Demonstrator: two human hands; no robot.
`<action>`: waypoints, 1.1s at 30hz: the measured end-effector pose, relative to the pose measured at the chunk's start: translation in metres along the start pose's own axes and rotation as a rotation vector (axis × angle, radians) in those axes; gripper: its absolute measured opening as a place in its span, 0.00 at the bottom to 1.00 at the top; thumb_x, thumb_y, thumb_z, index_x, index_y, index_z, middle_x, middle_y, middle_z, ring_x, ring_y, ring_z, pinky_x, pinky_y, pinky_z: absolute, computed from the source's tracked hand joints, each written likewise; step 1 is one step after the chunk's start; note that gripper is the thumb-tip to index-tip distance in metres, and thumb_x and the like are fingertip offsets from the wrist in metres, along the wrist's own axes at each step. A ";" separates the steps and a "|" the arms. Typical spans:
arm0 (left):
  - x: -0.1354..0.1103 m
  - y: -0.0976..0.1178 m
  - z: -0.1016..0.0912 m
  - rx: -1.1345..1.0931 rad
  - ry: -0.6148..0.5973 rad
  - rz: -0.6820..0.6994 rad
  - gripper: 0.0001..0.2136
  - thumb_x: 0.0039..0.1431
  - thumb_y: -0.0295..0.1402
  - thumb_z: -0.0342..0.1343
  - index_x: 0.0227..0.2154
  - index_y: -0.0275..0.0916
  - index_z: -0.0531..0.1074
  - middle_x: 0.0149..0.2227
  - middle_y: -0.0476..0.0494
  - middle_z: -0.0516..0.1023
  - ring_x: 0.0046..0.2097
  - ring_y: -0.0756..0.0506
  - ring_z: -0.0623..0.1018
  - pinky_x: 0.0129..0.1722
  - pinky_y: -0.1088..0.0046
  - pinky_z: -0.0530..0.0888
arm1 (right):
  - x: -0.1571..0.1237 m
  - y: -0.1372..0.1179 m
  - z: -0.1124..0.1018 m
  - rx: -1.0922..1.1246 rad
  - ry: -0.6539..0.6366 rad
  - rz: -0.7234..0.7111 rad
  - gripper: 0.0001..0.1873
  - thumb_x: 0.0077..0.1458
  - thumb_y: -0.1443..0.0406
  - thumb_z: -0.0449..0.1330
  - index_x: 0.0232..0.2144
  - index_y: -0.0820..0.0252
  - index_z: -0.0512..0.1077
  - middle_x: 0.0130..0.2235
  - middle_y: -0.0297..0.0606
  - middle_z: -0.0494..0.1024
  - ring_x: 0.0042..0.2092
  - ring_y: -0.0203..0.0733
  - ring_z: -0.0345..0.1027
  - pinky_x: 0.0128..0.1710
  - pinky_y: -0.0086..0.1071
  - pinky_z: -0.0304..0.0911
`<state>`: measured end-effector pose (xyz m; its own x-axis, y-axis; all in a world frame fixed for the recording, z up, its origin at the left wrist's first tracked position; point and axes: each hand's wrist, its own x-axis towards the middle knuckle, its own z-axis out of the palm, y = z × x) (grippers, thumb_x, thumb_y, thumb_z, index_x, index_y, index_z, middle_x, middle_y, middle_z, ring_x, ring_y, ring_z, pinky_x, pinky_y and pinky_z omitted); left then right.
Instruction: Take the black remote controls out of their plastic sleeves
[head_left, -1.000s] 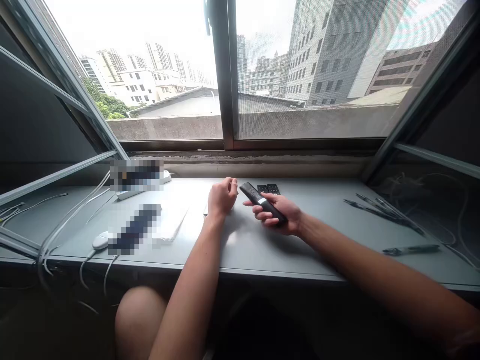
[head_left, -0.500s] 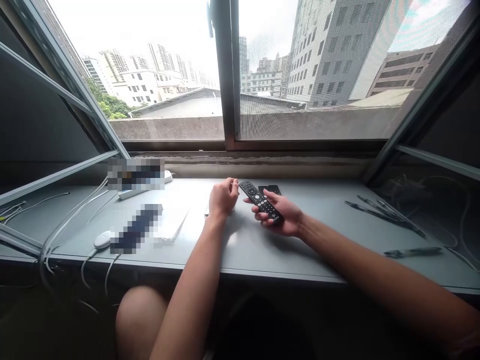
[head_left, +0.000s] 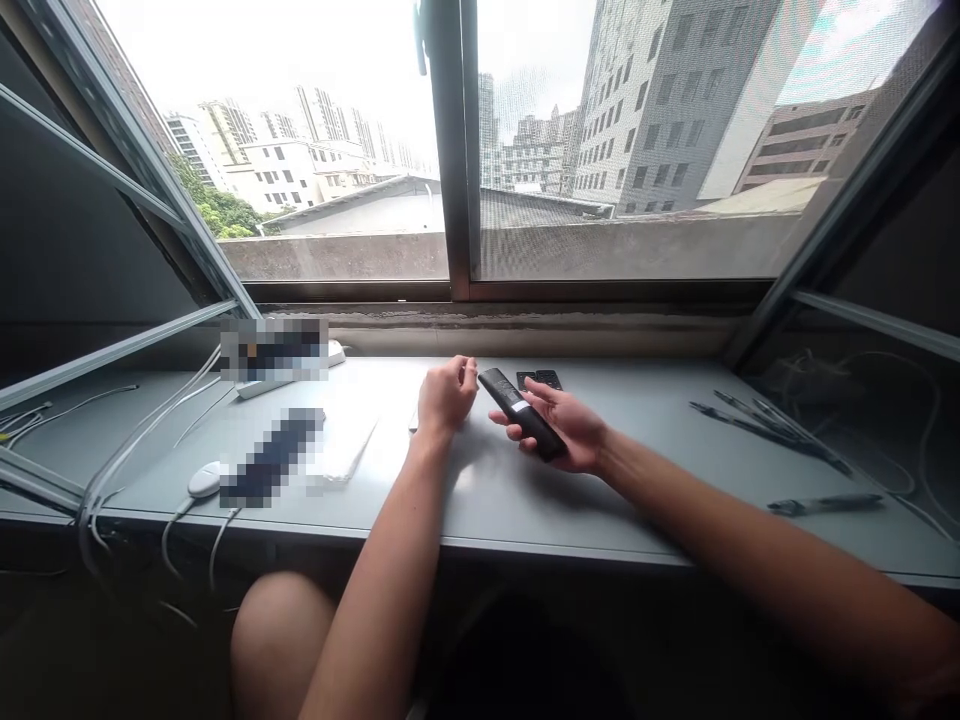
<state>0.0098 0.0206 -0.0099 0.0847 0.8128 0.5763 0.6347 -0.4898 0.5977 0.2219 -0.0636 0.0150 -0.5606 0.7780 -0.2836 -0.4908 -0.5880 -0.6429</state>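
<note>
At a window-side grey desk (head_left: 495, 500) — right hand (head_left: 566, 430) grip clasping black remote (head_left: 523, 413), left hand (head_left: 445, 397) curled.

Two bare forearms, no sleeves, no rings or watch; one bare knee.

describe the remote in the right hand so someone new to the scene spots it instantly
Start at the window's middle post and drop straight down to the grey desk. Just right of centre, the right hand cradles a slim black remote, angled away to the upper left, its plain back up with a small white label. A second remote lies flat behind it, buttons up, untouched.
</note>
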 end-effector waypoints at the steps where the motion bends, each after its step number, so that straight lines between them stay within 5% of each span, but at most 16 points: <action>1: 0.000 0.000 0.000 0.003 -0.003 -0.001 0.14 0.75 0.39 0.52 0.37 0.44 0.80 0.28 0.46 0.83 0.30 0.43 0.80 0.36 0.67 0.70 | 0.001 0.000 -0.001 0.014 -0.016 0.006 0.25 0.80 0.52 0.45 0.61 0.62 0.69 0.47 0.52 0.82 0.32 0.41 0.75 0.23 0.29 0.71; 7: 0.000 0.002 -0.001 -0.009 -0.006 0.004 0.14 0.75 0.39 0.52 0.36 0.44 0.80 0.28 0.47 0.84 0.30 0.44 0.80 0.38 0.68 0.71 | 0.000 0.001 0.000 0.094 -0.021 0.020 0.24 0.80 0.55 0.49 0.59 0.69 0.71 0.32 0.37 0.73 0.26 0.36 0.66 0.19 0.25 0.66; 16: 0.000 0.000 0.000 -0.017 -0.015 -0.007 0.16 0.76 0.42 0.51 0.36 0.44 0.80 0.29 0.45 0.84 0.31 0.43 0.81 0.38 0.67 0.72 | -0.003 0.004 0.005 0.013 0.055 -0.033 0.18 0.73 0.65 0.60 0.60 0.68 0.72 0.44 0.50 0.83 0.33 0.41 0.77 0.28 0.29 0.77; 20: 0.001 0.005 -0.001 -0.269 -0.103 -0.080 0.24 0.78 0.51 0.46 0.38 0.42 0.81 0.30 0.45 0.85 0.28 0.45 0.81 0.37 0.67 0.75 | -0.001 0.006 0.002 -0.020 0.051 -0.091 0.18 0.68 0.73 0.58 0.59 0.67 0.71 0.45 0.49 0.84 0.34 0.40 0.78 0.29 0.30 0.78; 26: 0.002 0.012 0.000 -0.582 -0.309 -0.124 0.23 0.64 0.55 0.65 0.44 0.38 0.84 0.35 0.42 0.87 0.35 0.43 0.84 0.39 0.68 0.78 | 0.000 0.011 -0.001 -0.154 -0.026 -0.157 0.16 0.68 0.73 0.60 0.57 0.67 0.73 0.49 0.52 0.85 0.38 0.43 0.82 0.36 0.34 0.81; 29: 0.006 0.009 0.002 -0.720 -0.263 -0.154 0.24 0.60 0.55 0.70 0.45 0.37 0.84 0.40 0.39 0.87 0.39 0.43 0.84 0.41 0.68 0.79 | 0.000 0.013 -0.002 -0.261 -0.059 -0.168 0.16 0.68 0.69 0.66 0.57 0.67 0.74 0.51 0.53 0.85 0.41 0.46 0.85 0.42 0.38 0.83; 33: 0.011 0.005 -0.001 -0.829 -0.054 -0.233 0.27 0.56 0.56 0.72 0.47 0.38 0.84 0.46 0.38 0.88 0.44 0.43 0.84 0.45 0.67 0.80 | 0.000 0.017 -0.004 -0.387 -0.105 -0.124 0.18 0.65 0.65 0.72 0.53 0.66 0.76 0.49 0.52 0.86 0.42 0.47 0.86 0.43 0.39 0.83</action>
<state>0.0125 0.0272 0.0001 0.0715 0.9247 0.3738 -0.1230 -0.3638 0.9233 0.2157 -0.0728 0.0010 -0.5878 0.7991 -0.1261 -0.2832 -0.3492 -0.8932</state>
